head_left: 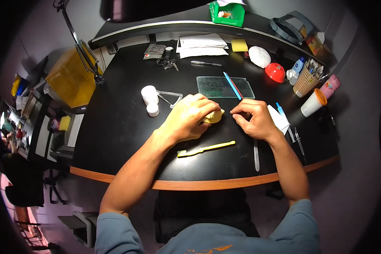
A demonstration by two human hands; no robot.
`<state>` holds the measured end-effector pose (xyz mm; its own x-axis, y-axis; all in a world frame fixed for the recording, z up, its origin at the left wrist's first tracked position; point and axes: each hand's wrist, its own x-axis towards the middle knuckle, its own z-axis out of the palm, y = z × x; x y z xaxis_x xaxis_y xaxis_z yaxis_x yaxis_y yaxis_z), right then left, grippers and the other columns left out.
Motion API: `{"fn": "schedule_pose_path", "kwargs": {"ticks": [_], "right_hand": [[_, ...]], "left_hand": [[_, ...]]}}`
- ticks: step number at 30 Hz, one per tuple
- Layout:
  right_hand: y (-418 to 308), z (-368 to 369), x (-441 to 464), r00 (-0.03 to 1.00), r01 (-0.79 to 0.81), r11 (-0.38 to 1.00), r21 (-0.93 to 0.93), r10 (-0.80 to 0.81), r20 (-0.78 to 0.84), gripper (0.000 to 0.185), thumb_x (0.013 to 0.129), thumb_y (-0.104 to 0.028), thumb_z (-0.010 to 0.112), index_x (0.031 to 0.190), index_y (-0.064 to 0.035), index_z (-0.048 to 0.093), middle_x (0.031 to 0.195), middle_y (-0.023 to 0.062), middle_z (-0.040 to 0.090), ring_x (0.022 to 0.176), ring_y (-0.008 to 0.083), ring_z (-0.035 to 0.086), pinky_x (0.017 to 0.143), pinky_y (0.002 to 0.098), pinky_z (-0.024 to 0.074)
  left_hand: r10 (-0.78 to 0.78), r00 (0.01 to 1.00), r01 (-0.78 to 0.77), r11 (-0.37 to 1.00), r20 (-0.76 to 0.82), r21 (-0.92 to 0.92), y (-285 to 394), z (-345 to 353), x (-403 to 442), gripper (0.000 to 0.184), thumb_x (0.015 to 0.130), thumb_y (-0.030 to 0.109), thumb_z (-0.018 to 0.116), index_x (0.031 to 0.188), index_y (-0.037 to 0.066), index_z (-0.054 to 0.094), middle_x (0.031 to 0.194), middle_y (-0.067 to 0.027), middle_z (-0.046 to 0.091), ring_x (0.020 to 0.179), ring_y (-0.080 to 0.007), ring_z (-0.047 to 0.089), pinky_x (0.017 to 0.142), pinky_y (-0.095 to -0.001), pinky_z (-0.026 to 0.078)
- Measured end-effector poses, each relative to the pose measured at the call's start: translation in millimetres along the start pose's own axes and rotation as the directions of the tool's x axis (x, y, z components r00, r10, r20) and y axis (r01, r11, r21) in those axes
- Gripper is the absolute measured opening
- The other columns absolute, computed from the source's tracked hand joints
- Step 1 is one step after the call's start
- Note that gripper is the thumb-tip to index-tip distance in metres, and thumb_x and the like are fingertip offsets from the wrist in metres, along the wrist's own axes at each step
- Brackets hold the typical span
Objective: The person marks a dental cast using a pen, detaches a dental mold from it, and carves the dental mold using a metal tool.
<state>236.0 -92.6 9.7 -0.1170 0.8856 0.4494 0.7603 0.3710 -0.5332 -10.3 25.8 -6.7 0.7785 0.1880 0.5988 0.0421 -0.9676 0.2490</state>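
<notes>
My left hand (189, 117) is closed around a small pale-yellow rounded piece (214, 116), perhaps a plaster cast; the fingers cover much of it. Just right of that piece, my right hand (255, 120) has its fingers curled and thumb drawn in, apart from the piece. Whether the right fingertips pinch something small cannot be made out. Below the hands lies a yellow toothbrush (206, 148), bristles to the left. A metal spatula-like tool (256, 156) lies under the right wrist. Behind the hands rests a glass slab (211, 87) with a blue stick (230, 84) and a red one across it.
White jars (149, 95) and a clear angled instrument (172, 98) stand left. At the right are white paper (278, 120), a caliper-like tool (299, 141), an orange-rimmed cup (313, 103) and a tool basket (305, 83). Papers (202, 43), keys and a pen (206, 63) lie behind.
</notes>
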Motion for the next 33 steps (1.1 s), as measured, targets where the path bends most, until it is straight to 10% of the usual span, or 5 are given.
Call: {"fn": "schedule_pose_path", "kwargs": {"ticks": [9,30,33], "right_hand": [[-6,28,-5,0.961,0.25,0.964,0.087,-0.237,-0.14,0.009,0.083,0.005,0.076,0.092,0.0017,0.076,0.082,0.0118,0.07,0.069,0.0248,0.07,0.061,0.0351,0.0537],[6,34,-10,0.985,0.097,0.99,0.107,-0.08,-0.155,0.006,0.083,0.005,0.073,0.087,0.0014,0.074,0.077,0.0073,0.067,0.062,0.0155,0.063,0.055,0.0297,0.0496],[4,30,-9,0.993,0.028,0.993,0.116,-0.015,-0.117,0.003,0.079,0.0,0.071,0.082,0.0014,0.073,0.075,0.0144,0.069,0.067,0.0297,0.07,0.064,0.041,0.0538]], "left_hand": [[-0.042,0.996,0.039,0.998,0.074,0.039,10,-1,7,0.053,0.068,0.003,0.087,0.119,0.008,0.071,0.113,-0.0083,0.074,0.109,-0.0296,0.068,0.094,-0.0431,0.054],[-0.149,0.988,0.15,0.988,0.033,-0.041,19,-10,10,0.035,0.076,-0.003,0.086,0.11,0.002,0.079,0.105,-0.0125,0.079,0.098,-0.0288,0.074,0.09,-0.0392,0.056],[-0.213,0.975,0.205,0.973,-0.067,-0.104,15,-8,8,0.032,0.078,-0.004,0.084,0.109,0.004,0.079,0.105,-0.0115,0.08,0.096,-0.0248,0.075,0.09,-0.0362,0.057]]}}
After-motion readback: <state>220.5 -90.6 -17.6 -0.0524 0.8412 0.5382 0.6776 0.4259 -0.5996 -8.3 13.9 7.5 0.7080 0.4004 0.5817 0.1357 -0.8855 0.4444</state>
